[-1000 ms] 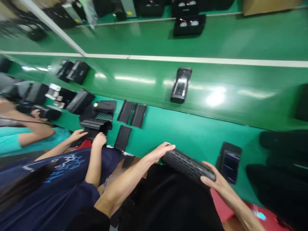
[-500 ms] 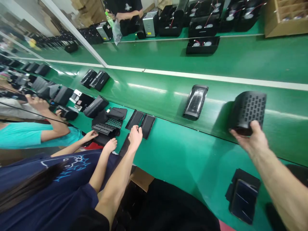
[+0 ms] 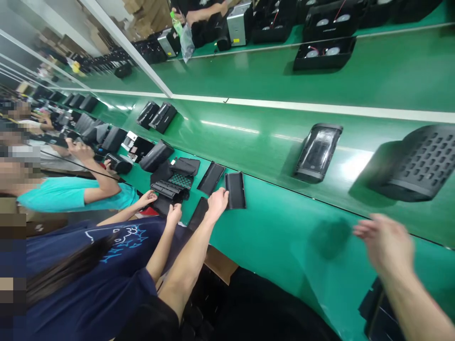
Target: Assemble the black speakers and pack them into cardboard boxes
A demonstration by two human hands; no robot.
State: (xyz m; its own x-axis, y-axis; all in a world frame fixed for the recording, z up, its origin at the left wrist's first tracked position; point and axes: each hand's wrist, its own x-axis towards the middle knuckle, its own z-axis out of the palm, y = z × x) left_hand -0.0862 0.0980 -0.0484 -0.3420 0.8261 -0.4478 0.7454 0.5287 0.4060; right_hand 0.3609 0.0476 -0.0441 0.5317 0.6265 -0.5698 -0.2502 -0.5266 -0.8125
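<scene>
My left hand [image 3: 217,204] reaches to the middle of the green bench, its fingertips pinching the edge of a black curved panel [image 3: 235,190]. Beside it lie another black panel [image 3: 211,178] and a third dark one [image 3: 198,214], partly behind my forearm. Nothing is in my right hand [image 3: 389,244], which hovers over the bench edge, slightly blurred, fingers loosely bent and apart. Beyond it, a black perforated speaker housing [image 3: 423,163] rests on the green belt. A black casing with a clear glossy front [image 3: 318,152] stands to its left.
A co-worker in a navy shirt [image 3: 117,270] sits close on my left, hands at black parts [image 3: 169,189]. A dark phone-like slab [image 3: 382,317] lies below my right forearm. Across the belt are open black housings [image 3: 324,53] and a silver box [image 3: 240,24].
My right hand has let go of the perforated housing and drawn back toward me. The panel at my left hand has shifted apart from its neighbour. The view has swung left.
</scene>
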